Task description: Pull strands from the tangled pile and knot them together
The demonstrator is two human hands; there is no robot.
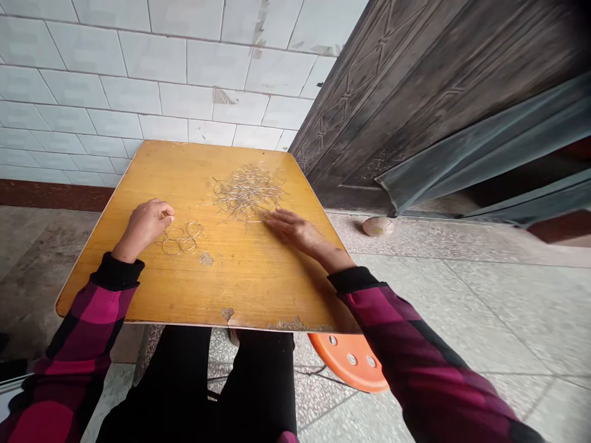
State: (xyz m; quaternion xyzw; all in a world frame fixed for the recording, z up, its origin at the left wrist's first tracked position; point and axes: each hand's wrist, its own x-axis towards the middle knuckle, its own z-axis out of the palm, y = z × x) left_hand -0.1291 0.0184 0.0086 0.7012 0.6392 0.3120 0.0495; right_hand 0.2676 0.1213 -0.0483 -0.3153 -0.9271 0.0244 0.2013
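1. Wire rings (181,239) are lying flat on the desk (240,277) in a small overlapping cluster, just beside the person's left hand (144,229).
2. A loose tangle of thin wire (247,192) is spreading across the far middle of the desk, near the rings but not touching them.
3. The left hand is resting low over the desk, with the forearm slanting inward from the near left corner. Its fingers (167,212) are curling in toward the thumb in a narrow pinch, though I cannot tell whether they are holding a fine wire.
4. The right hand (295,231) is reaching inward across the desk, palm down, with the wrist low. Its fingers (277,220) are stretching out long and nearly flat, slightly spread, their tips touching the near edge of the tangle and gripping nothing that shows.
5. Both forearms are coming in from the sides in pink-and-black checked sleeves (87,314) with black cuffs, and the person's black trousers (184,381) are showing beneath the desk.
6. The yellow wood-veneer desk is standing against a white tiled wall (138,74), its near edge chipped. A dark embossed metal door (415,104) is rising on the right, and an orange stool (348,360) is showing below the near right corner.
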